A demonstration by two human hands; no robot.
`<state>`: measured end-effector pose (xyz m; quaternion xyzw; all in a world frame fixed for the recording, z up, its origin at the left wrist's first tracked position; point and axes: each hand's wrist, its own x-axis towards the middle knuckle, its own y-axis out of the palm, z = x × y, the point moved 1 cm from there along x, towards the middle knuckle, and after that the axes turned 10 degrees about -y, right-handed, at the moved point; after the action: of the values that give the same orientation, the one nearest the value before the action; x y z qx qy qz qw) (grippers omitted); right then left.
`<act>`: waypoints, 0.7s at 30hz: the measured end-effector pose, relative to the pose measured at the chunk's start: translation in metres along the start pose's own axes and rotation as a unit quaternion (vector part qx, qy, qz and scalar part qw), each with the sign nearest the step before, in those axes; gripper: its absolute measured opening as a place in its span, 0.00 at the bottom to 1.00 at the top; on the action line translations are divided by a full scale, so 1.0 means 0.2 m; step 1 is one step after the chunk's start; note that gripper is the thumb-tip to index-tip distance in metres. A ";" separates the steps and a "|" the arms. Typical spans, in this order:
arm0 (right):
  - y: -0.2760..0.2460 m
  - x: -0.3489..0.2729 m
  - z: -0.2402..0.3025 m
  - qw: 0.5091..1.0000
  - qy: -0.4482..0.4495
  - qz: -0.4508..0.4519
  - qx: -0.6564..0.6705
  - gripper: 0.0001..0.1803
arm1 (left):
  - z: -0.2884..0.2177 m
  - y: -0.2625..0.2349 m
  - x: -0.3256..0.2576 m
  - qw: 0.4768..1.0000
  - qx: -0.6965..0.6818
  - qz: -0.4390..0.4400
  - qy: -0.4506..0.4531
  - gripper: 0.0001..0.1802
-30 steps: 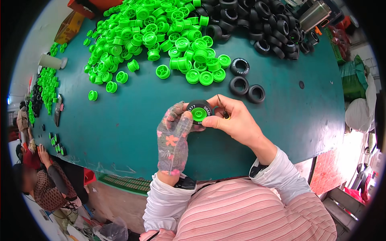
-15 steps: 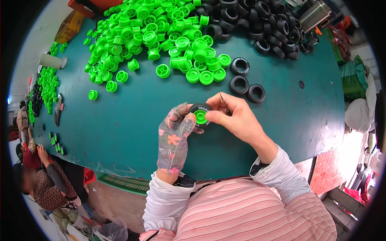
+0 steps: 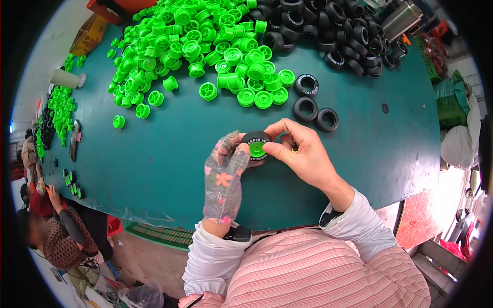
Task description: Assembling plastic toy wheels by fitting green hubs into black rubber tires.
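Head view: single camera, looking down on a teal worktop (image 3: pixel 154 154).
Wheel: small black tyre with a green hub seated in it (image 3: pixel 256 145), held just above the worktop, near the middle of its near edge.
Left hand (image 3: pixel 226 172): in a floral mesh glove, fingers closed on the left side of the wheel.
Right hand (image 3: pixel 300 151): bare, thumb and forefinger clamped on the right side, thumb at the hub rim.
Green hubs (image 3: pixel 205 46): large loose pile toward the far left corner, strays trailing toward the middle.
Black tyres (image 3: pixel 334 31): heap at the far right corner; three loose ones (image 3: pixel 313 105) just beyond the hands.
Technique (judgement): keep the hub square to the tyre and press evenly round the rim with both thumbs, so it seats flush and not cocked.
Surroundings: another person (image 3: pixel 56 231) sits below the left edge.
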<state>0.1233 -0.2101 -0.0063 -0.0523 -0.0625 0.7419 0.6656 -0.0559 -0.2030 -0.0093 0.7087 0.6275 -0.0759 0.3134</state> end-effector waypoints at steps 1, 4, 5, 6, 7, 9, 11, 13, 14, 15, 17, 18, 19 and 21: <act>0.00 0.00 0.01 0.998 0.024 -0.022 0.055 0.14 | -0.02 -0.01 0.00 1.000 0.022 0.013 -0.003 0.17; 0.01 0.01 0.03 0.983 0.087 -0.050 0.156 0.15 | -0.05 -0.01 -0.02 0.998 0.051 0.030 -0.001 0.19; 0.00 0.01 0.04 0.983 0.105 -0.035 0.145 0.15 | -0.02 -0.01 -0.02 0.999 0.034 0.020 0.007 0.19; 0.00 -0.01 0.04 0.984 0.106 -0.031 0.141 0.15 | 0.00 -0.01 -0.02 1.000 0.016 0.011 0.014 0.20; 0.00 -0.01 0.03 0.985 0.106 -0.026 0.137 0.15 | 0.00 -0.01 -0.02 1.000 0.012 0.016 0.003 0.19; 0.00 -0.01 0.02 0.986 0.104 -0.015 0.131 0.15 | -0.01 -0.02 -0.01 0.999 0.003 0.025 -0.020 0.19; 0.01 -0.02 0.00 0.989 0.090 -0.007 0.114 0.15 | 0.01 -0.03 -0.02 1.000 0.013 0.023 -0.003 0.17; 0.02 -0.03 -0.02 0.994 0.060 -0.001 0.086 0.15 | 0.01 -0.04 -0.02 0.999 0.024 0.030 0.010 0.16; 0.02 -0.02 -0.01 0.991 0.071 -0.006 0.109 0.15 | 0.01 -0.04 -0.01 0.999 0.028 0.037 0.013 0.16; 0.03 -0.01 0.01 0.988 0.083 -0.010 0.133 0.14 | 0.02 -0.05 -0.01 0.998 0.032 0.043 0.015 0.16; 0.04 0.00 0.04 0.983 0.095 -0.012 0.159 0.14 | 0.05 -0.07 0.00 0.999 -0.022 0.034 -0.012 0.16; 0.03 0.01 0.05 0.983 0.095 -0.013 0.159 0.14 | 0.06 -0.06 0.00 0.998 -0.048 0.032 -0.027 0.16; 0.03 0.00 0.04 0.986 0.078 -0.014 0.146 0.14 | 0.05 -0.04 0.00 0.998 -0.054 0.023 -0.018 0.16; 0.03 0.00 0.00 0.994 0.024 -0.016 0.104 0.14 | 0.02 0.02 -0.02 0.998 -0.067 0.001 0.001 0.16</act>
<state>0.1169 -0.2117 -0.0069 0.0007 0.0305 0.7325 0.6801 -0.0521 -0.2078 -0.0098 0.6869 0.6308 -0.0324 0.3596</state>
